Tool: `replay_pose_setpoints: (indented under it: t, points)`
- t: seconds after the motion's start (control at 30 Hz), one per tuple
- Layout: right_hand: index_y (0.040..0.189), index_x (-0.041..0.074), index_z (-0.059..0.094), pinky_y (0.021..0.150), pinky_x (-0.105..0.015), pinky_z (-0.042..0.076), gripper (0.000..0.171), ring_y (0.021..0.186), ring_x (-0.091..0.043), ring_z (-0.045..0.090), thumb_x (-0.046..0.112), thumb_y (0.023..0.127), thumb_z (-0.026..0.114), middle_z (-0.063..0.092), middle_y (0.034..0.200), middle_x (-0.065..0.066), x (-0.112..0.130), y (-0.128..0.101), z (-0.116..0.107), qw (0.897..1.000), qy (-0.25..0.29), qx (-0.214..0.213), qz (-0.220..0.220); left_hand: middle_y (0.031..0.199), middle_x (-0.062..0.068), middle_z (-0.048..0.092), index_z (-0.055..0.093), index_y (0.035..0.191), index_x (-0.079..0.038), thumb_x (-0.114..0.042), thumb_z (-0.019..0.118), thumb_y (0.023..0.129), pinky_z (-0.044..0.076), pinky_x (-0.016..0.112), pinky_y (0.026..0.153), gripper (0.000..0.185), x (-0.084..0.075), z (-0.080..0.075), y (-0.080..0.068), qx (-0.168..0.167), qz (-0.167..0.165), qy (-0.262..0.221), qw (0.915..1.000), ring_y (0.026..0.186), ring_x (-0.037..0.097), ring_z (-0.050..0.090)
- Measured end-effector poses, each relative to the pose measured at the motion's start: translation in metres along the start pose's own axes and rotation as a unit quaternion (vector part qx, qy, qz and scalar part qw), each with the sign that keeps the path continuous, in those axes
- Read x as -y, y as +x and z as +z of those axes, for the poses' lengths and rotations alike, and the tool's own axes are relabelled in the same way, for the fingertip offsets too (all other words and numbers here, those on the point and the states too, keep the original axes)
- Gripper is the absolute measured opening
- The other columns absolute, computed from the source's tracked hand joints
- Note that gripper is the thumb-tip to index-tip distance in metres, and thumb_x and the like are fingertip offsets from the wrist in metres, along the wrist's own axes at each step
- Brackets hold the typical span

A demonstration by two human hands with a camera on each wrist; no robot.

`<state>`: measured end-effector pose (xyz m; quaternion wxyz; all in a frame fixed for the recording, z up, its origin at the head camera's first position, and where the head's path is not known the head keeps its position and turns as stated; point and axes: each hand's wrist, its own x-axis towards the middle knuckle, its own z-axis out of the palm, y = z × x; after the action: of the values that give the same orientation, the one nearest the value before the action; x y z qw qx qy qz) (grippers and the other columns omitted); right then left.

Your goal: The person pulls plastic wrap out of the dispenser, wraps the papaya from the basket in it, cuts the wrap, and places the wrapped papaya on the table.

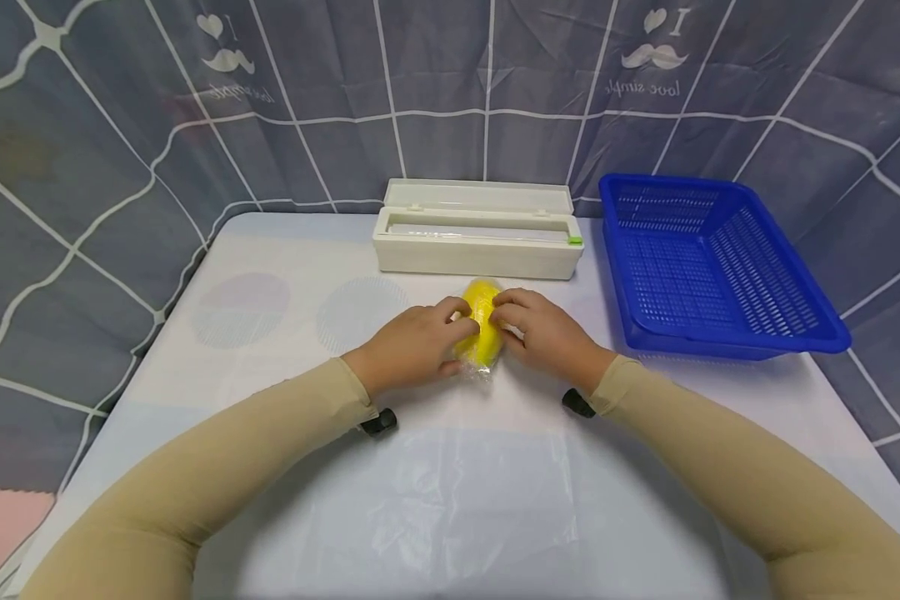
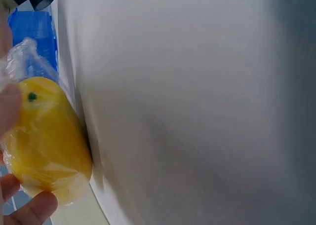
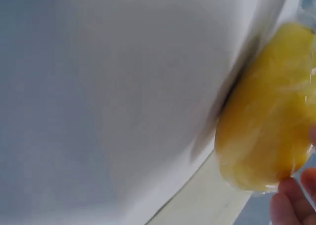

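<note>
A yellow oblong fruit (image 1: 483,321), shaped like a mango, lies on the table inside clear plastic film. The left wrist view shows a small dark green stem spot on one end of the fruit (image 2: 49,136). Loose film (image 1: 480,375) bunches at its near end. My left hand (image 1: 416,342) holds the fruit from the left, fingertips curled over its top. From the right, my right hand (image 1: 546,329) grips it with bent fingers. In the right wrist view, fingertips (image 3: 291,200) press the wrapped far end.
Behind the fruit stands a white cling film dispenser (image 1: 480,257), its lid (image 1: 480,197) raised, the film roll (image 1: 465,231) visible and a green slider (image 1: 574,240) at its right end. A blue plastic basket (image 1: 727,333) sits at the back right. A grey checked curtain (image 1: 435,75) surrounds the table (image 1: 450,500).
</note>
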<state>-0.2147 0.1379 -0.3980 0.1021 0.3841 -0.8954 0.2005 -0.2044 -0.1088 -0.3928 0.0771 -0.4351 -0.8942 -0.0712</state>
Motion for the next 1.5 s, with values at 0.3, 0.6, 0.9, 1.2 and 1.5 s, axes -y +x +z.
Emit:
replay_pose_setpoints:
  t: [0.3,0.6,0.9,1.2,1.5]
  points:
    - [0.115,0.013,0.069,0.096,-0.047,0.06,0.041,0.122,-0.036,0.067,0.035,0.086,0.089,0.059,0.142,-0.019,0.017,-0.006,0.001,0.999,-0.016,0.035,-0.023,0.139,0.011,0.058,0.071,0.123,-0.016,-0.036,0.07,0.101,0.06,0.04,0.081,0.029,-0.001,-0.002,0.001,-0.003,-0.074,-0.076,0.9944,0.084,0.024,0.071]
    - [0.092,0.011,0.073,0.091,-0.044,0.06,0.013,0.115,-0.029,0.071,0.02,0.094,0.081,0.072,0.128,-0.011,0.02,-0.004,0.008,0.995,0.066,-0.038,0.07,0.127,0.004,0.058,0.076,0.106,-0.018,-0.035,0.074,0.099,0.055,0.033,0.078,0.018,-0.001,0.006,0.005,-0.029,-0.11,-0.164,0.9799,0.082,0.017,0.062]
    - [0.111,0.009,0.083,0.11,-0.053,0.053,0.02,0.14,-0.039,0.058,0.017,0.093,0.082,0.068,0.14,-0.016,0.008,-0.012,0.003,0.994,0.105,-0.014,0.034,0.155,0.009,0.05,0.074,0.087,-0.018,-0.03,0.077,0.098,0.042,0.051,0.121,0.016,0.003,0.011,0.016,-0.038,-0.161,-0.286,0.944,0.147,0.035,0.047]
    - [0.099,0.01,0.083,0.107,-0.051,0.051,0.018,0.123,-0.036,0.061,0.023,0.088,0.088,0.069,0.128,-0.013,0.011,0.001,0.001,0.992,0.092,-0.001,0.089,0.155,0.011,0.052,0.069,0.091,-0.014,-0.021,0.077,0.096,0.036,0.054,0.125,0.012,0.008,0.009,0.025,-0.021,-0.175,-0.358,0.9172,0.149,0.036,0.046]
    - [0.167,0.009,0.025,0.128,-0.064,0.024,0.106,0.16,-0.046,0.021,0.034,0.087,0.088,0.012,0.177,-0.017,-0.003,0.021,-0.009,0.949,0.185,0.142,0.211,0.146,0.007,0.058,0.065,0.123,-0.009,-0.022,0.082,0.094,0.041,0.046,0.122,0.036,0.011,0.009,0.03,-0.021,-0.196,-0.336,0.9208,0.14,0.027,0.055]
